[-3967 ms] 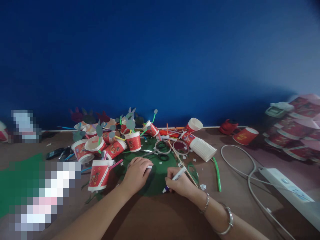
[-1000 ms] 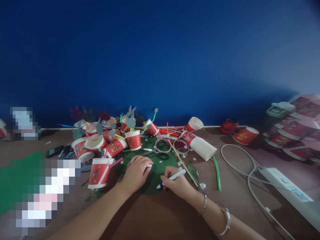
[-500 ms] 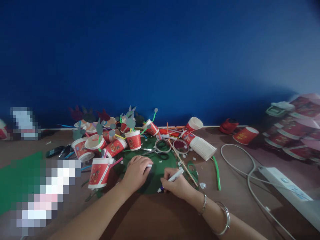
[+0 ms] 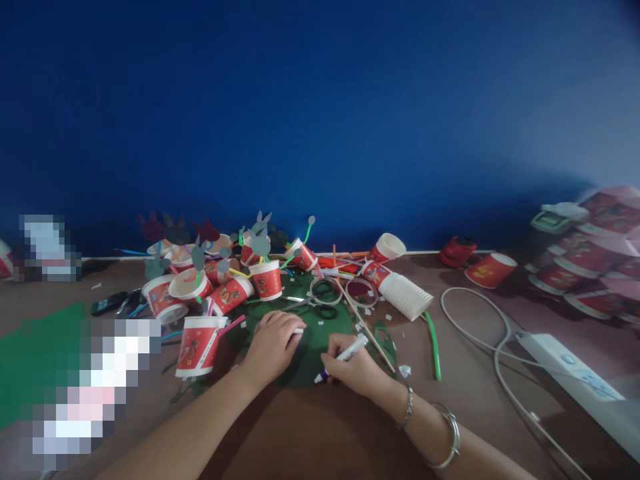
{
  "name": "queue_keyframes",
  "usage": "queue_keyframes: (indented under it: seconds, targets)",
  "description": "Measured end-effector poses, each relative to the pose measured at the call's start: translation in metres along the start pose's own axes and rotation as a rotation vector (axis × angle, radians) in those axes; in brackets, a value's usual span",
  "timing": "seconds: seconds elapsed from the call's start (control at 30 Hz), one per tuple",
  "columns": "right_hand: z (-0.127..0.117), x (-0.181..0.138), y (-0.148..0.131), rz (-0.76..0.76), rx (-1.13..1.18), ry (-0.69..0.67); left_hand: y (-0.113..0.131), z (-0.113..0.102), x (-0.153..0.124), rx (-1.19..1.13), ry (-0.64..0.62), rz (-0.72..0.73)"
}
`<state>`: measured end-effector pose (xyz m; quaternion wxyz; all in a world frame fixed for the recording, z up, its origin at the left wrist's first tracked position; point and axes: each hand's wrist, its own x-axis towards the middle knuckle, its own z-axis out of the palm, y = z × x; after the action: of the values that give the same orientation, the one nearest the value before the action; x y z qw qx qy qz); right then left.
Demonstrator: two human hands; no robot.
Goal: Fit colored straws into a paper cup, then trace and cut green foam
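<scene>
My right hand (image 4: 353, 369) grips a white marker (image 4: 356, 348) like a pen. Its dark purple end slants down to the left, its tip by the front edge of a round dark green sheet (image 4: 313, 347). My left hand (image 4: 277, 340) rests on the same sheet with fingers curled together. A small white end (image 4: 299, 331) pokes out by its fingertips; the rest is hidden under the hand. Behind my hands lie black-handled scissors (image 4: 327, 311), partly over the sheet. Left of my left hand stands a red paper cup (image 4: 197, 350) with a pink straw-like strip.
Several red paper cups with grey animal cutouts (image 4: 260, 243) crowd the back left. A nested cup stack (image 4: 400, 290) lies behind my right hand, near tape rings (image 4: 363, 293), a wooden stick (image 4: 371, 328) and paper scraps. A power strip (image 4: 570, 367) and white cable (image 4: 497, 357) lie at right.
The marker in my right hand has shifted very slightly, its tip a touch higher. My left hand stays where it was.
</scene>
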<state>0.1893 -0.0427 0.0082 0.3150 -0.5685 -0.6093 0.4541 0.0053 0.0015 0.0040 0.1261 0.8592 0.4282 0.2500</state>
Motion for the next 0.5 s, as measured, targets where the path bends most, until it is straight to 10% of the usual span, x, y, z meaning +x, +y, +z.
queue_keyframes:
  seconds: [0.5]
  targets:
    - [-0.0001,0.0002,0.0011,-0.055,-0.028,0.07,0.0002,-0.0005,0.0002,-0.002,-0.002,0.001]
